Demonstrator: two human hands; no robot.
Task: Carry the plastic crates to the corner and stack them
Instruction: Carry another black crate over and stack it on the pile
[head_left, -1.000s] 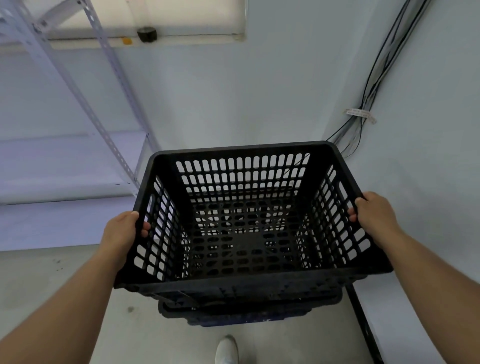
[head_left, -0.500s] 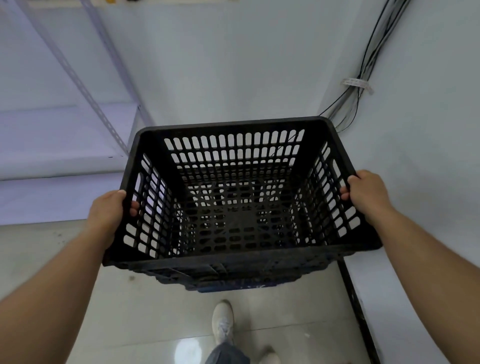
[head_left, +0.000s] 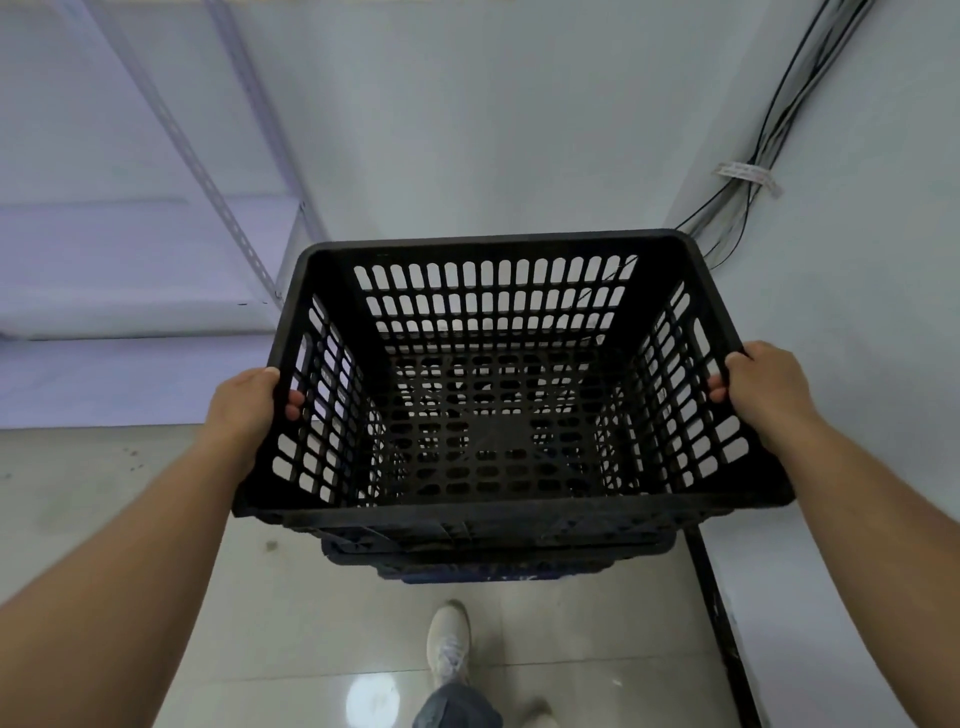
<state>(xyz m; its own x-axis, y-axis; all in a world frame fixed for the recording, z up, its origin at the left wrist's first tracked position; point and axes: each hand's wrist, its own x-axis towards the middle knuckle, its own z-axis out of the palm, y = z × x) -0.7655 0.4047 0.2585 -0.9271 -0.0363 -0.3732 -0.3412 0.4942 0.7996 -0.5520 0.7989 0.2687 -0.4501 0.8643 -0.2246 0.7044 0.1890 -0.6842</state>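
Both arms outstretched forward. At crate (head_left: 493, 514) left rim, left hand (head_left: 244, 410) grips, fingers curled through slots. Right hand (head_left: 763, 389) grips right rim likewise.

The black crate (head_left: 493, 512) fills the middle, gripped at its side walls by the left hand (head_left: 244, 410) and the right hand (head_left: 763, 384). The right wall (head_left: 857, 364) stands near the right hand, with cables (head_left: 769, 130) running down into the corner. A shelf rack (head_left: 218, 197) blocks the far left. A stack of crates (head_left: 493, 564) sits directly below. The floor (head_left: 104, 493) lies open on the left.
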